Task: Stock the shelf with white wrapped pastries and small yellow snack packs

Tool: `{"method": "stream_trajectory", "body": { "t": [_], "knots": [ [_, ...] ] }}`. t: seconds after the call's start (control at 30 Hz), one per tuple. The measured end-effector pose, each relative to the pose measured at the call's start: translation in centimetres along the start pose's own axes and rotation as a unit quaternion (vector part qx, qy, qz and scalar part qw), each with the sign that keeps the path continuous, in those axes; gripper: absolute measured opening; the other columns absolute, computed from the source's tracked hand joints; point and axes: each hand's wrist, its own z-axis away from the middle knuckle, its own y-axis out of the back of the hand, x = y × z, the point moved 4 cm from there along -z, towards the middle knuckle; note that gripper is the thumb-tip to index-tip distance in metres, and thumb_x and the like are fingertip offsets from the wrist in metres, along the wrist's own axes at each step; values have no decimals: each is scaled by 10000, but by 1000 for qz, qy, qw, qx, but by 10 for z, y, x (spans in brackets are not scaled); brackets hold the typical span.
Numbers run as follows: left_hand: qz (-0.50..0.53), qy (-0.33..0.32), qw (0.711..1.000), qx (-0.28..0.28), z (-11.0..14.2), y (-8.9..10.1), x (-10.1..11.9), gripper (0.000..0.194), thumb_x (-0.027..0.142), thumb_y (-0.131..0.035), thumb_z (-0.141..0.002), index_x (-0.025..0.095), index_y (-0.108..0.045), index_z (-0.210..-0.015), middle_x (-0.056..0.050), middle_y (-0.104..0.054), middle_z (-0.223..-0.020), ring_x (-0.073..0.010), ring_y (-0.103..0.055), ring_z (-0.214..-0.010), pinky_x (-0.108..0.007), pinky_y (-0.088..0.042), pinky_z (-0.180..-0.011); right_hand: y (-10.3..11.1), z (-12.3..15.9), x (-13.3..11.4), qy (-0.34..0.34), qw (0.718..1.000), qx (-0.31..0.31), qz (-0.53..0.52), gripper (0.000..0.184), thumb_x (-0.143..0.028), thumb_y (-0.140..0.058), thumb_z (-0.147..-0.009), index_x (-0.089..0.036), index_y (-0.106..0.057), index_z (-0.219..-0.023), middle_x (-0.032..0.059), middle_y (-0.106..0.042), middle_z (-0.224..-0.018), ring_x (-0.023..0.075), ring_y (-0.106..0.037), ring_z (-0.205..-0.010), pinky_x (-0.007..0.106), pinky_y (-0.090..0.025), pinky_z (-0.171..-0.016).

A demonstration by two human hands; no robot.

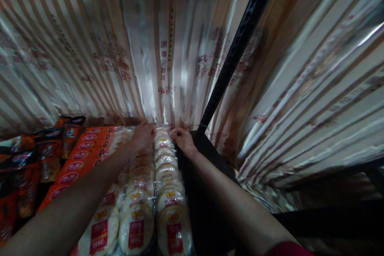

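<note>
Both my arms reach to the far end of a row of plastic-wrapped round flatbreads (172, 200). My left hand (145, 135) is closed, with its fingertips at the left edge of the farthest flatbread packet (163, 136). At the packet's right edge, my right hand (183, 140) pinches its clear wrapper between thumb and fingers. The flatbreads overlap one another, and those nearest me show red and yellow labels. Beside them on the left runs a second row of flatbread packets (136, 216), its far part behind my left hand and forearm.
Orange packets (79, 154) lie overlapped to the left, with dark-and-orange food bags (49, 156) beyond them. A black shelf surface (204, 192) lies right of the rows. One black slotted post (237, 52) rises at its far corner. Printed pleated sheeting (144, 48) hangs behind.
</note>
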Motion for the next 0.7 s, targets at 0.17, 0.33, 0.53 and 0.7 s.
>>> {"method": "stream_trajectory", "body": {
  "t": [0.17,0.33,0.53,0.7],
  "knots": [
    [-7,-1,1000,18,-1,-2,-1,155,150,-477,-744,173,-628,-772,-43,-658,-799,-171,-554,-845,-271,-418,-776,6,9,-7,-10,999,15,28,231,-431,-542,-732,-207,-591,-702,-35,-600,-595,116,-539,-556,239,-441,-581],
    [-10,7,1000,29,1,-6,-3,155,153,-479,-738,176,-631,-761,-42,-663,-791,-172,-558,-822,-275,-418,-774,21,24,-19,-17,992,28,118,299,-503,-543,-730,-207,-591,-726,-3,-624,-718,136,-562,-662,249,-422,-612],
    [-17,14,999,23,3,-3,0,159,151,-473,-737,168,-628,-765,-43,-668,-809,-170,-558,-811,-276,-421,-773,20,38,-20,-23,993,-94,62,298,-486,-602,-672,-188,-586,-667,-19,-598,-654,115,-535,-602,237,-408,-595],
    [-14,8,999,34,4,-4,-1,153,152,-473,-729,172,-623,-748,-43,-664,-787,-170,-559,-815,-260,-423,-751,16,36,-15,-15,996,-91,12,212,-389,-611,-663,-180,-578,-649,-36,-569,-628,96,-502,-577,225,-404,-587]
  ]
}}
